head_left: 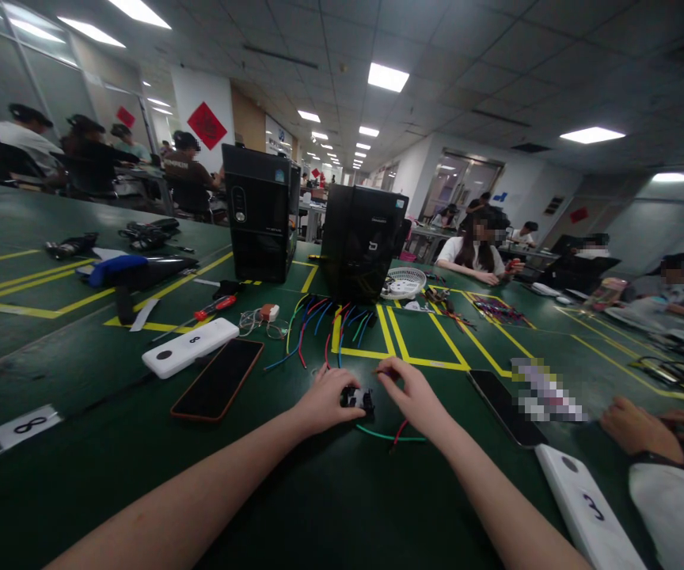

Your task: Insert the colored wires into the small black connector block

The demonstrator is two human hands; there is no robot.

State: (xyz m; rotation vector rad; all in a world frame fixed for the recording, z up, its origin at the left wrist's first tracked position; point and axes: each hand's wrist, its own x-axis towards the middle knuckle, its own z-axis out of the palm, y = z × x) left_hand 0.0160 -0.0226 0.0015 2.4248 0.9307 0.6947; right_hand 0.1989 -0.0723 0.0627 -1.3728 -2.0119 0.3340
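Note:
My left hand [325, 402] is closed around a small black part with a greyish, see-through middle [359, 400], held low over the green table. Just to the right, my right hand [408, 389] has its thumb and forefinger pinched together; whatever lies between them is too small to make out. A green wire [386, 435] and a short red wire [400, 434] lie below the part, near my right wrist. Beyond my hands, several loose red, blue and green wires [318, 328] are spread on the table.
A white power bank marked 8 [191, 348] and an orange-edged phone [220, 380] lie left. Two black computer cases [259, 214] stand behind. On the right are another phone [505, 408], a white power bank marked 3 [585, 507] and another person's hand [642, 427].

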